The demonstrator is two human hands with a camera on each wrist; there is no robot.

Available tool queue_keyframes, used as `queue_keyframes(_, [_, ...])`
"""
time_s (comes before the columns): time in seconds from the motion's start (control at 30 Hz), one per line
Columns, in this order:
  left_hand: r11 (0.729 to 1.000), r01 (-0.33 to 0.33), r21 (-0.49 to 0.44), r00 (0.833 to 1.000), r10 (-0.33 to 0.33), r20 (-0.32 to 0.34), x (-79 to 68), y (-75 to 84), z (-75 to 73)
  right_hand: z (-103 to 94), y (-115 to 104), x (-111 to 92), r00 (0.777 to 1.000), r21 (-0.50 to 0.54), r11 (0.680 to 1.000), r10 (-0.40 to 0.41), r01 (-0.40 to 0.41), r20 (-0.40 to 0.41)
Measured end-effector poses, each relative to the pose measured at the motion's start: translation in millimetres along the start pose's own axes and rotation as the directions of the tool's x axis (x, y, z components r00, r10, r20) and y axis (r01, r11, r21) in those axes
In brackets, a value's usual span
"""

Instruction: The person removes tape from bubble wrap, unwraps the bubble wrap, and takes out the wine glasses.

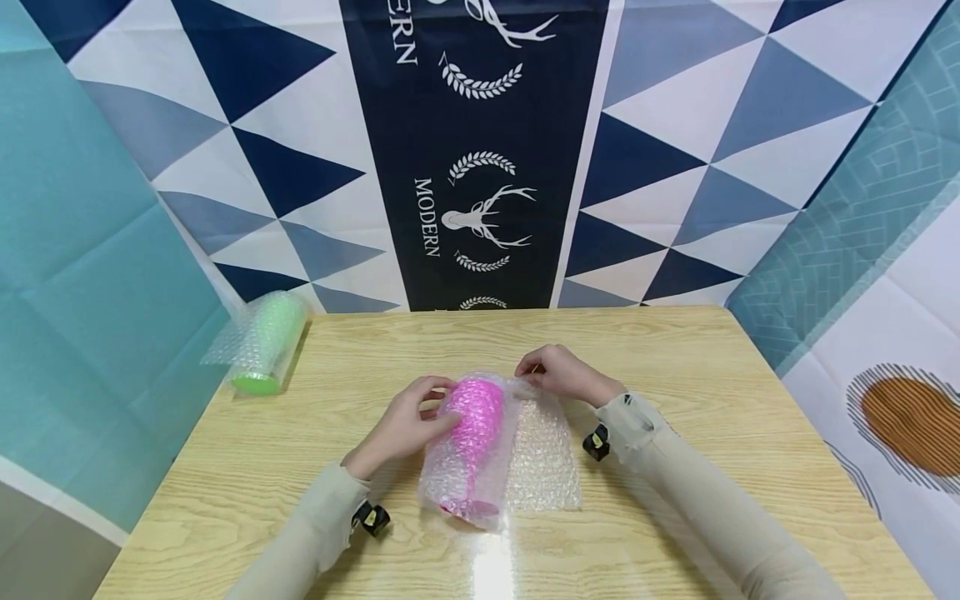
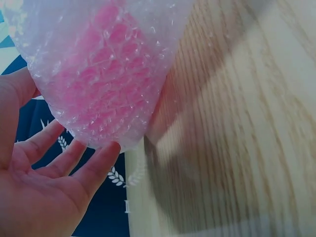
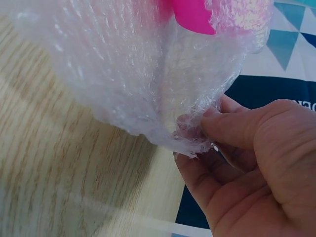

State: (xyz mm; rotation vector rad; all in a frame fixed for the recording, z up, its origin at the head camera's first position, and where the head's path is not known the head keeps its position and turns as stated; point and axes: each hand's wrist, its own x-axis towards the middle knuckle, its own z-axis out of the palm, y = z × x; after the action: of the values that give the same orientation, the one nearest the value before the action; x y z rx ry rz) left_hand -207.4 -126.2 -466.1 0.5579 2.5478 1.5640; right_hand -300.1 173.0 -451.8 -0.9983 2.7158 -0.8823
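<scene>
A pink goblet (image 1: pixel 477 412) lies on its side on the table, wrapped in bubble wrap, its bowl toward the back and its foot toward the front. My left hand (image 1: pixel 412 417) holds its left side, thumb and fingers curled about the wrapped bowl; in the left wrist view the fingertips touch the wrap's edge. A loose flap of bubble wrap (image 1: pixel 543 458) spreads to the right of the goblet. My right hand (image 1: pixel 562 372) pinches this flap's far corner between thumb and fingers, as the right wrist view shows. Bare pink rim (image 3: pixel 193 17) shows there inside the wrap.
A green cylindrical item (image 1: pixel 273 337) in bubble wrap lies at the table's back left corner. The wooden table (image 1: pixel 660 358) ends at a patterned cloth wall (image 1: pixel 480 167) behind. Small black wrist cameras (image 1: pixel 372 518) hang at both sleeves.
</scene>
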Motion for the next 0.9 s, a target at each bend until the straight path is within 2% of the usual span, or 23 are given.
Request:
queue_keyframes(0.33, [0.999, -0.007, 0.040, 1.000, 0.006, 0.011, -1.3, -0.3, -2.7, -2.3, -4, 0, 1.000, -0.009, 1.000, 0.002, -0.002, 0.005])
queue_keyframes(0.53, [0.985, -0.064, 0.159, 0.998, 0.062, 0.017, 2.6, 9.6, -2.3, -4.9, -7, -1, 1.000, -0.020, 0.999, 0.025, -0.025, 0.004])
queue_keyframes(0.63, [0.959, -0.119, 0.256, 0.993, 0.117, 0.021, 5.5, 18.1, -2.0, -6.8, -9, -3, 0.999, -0.018, 0.999, 0.045, -0.045, 0.007])
queue_keyframes(0.8, [0.890, -0.226, 0.397, 0.974, 0.220, 0.062, 10.2, 37.2, -1.1, -7.8, -10, -4, 0.997, -0.018, 0.997, 0.070, -0.070, 0.019])
queue_keyframes(0.9, [0.853, -0.271, 0.446, 0.962, 0.253, 0.100, 12.0, 49.8, 1.7, -7.3, -10, -4, 0.997, -0.023, 0.997, 0.072, -0.072, 0.022])
